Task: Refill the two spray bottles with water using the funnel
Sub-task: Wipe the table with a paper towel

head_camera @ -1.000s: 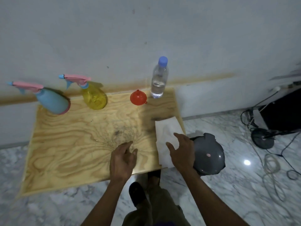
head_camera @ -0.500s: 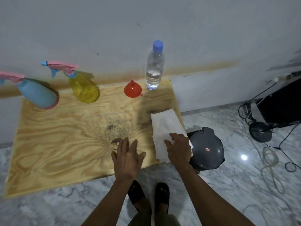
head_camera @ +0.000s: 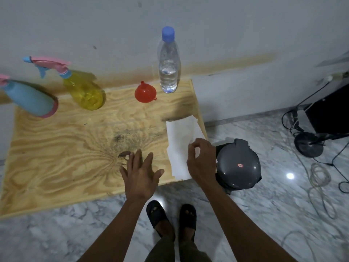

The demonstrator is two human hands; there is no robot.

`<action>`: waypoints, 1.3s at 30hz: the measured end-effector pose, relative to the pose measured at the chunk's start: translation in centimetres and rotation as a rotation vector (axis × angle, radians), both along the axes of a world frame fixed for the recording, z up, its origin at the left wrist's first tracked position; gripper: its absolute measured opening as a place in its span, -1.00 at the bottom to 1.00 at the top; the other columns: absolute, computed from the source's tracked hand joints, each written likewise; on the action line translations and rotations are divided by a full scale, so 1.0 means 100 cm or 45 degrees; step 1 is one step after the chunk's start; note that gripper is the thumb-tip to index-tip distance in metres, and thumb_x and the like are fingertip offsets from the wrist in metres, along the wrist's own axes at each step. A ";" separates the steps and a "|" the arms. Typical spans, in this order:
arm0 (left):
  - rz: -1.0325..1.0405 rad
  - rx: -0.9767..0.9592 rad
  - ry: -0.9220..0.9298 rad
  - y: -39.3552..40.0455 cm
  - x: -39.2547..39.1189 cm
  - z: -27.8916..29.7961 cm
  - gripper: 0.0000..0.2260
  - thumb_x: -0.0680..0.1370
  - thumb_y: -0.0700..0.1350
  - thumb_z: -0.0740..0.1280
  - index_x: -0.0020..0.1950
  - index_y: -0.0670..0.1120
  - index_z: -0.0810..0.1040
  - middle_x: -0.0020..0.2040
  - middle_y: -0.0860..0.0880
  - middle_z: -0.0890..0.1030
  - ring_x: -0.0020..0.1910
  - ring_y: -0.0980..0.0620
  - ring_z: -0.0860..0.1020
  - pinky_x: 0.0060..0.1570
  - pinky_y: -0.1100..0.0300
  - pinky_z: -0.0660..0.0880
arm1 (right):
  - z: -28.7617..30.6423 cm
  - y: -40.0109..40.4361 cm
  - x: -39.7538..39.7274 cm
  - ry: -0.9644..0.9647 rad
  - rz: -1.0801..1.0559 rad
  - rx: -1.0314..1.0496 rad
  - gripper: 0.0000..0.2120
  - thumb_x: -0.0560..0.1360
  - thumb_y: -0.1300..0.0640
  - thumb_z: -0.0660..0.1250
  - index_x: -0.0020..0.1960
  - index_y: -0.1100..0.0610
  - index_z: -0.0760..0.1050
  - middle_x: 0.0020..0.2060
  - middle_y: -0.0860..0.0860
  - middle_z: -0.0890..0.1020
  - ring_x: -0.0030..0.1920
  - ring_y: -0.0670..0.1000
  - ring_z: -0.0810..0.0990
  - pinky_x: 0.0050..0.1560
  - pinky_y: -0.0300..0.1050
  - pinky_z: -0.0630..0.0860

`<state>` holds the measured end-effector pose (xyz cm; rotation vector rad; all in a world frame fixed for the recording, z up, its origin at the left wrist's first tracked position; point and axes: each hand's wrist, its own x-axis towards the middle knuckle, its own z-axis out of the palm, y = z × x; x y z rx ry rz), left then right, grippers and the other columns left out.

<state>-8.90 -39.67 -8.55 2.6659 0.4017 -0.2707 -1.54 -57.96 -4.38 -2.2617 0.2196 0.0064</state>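
left hand (head_camera: 140,173): yours was spread flat, lower middle, gripping nothing
right hand (head_camera: 201,160): pinched the paper (head_camera: 182,137)
funnel (head_camera: 145,92): sat upper middle, beside the bottle (head_camera: 168,61)

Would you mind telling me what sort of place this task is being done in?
Probably a plain room at home or a workroom: a plywood table against a bare wall, a marble floor, and loose cables.

left hand (head_camera: 140,173) spread flat; right hand (head_camera: 202,163) fingers (head_camera: 190,148) curled, pinching.
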 end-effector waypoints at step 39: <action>-0.056 -0.133 -0.223 0.063 -0.025 0.006 -0.53 0.61 0.26 0.24 0.45 0.06 0.43 0.49 -0.02 0.37 0.49 -0.09 0.32 0.27 -0.19 0.39 | 0.045 0.096 0.002 -0.038 -0.087 0.328 -0.46 0.57 -0.27 0.15 0.47 -0.05 0.38 0.25 -0.20 0.52 0.25 -0.19 0.45 0.24 -0.24 0.37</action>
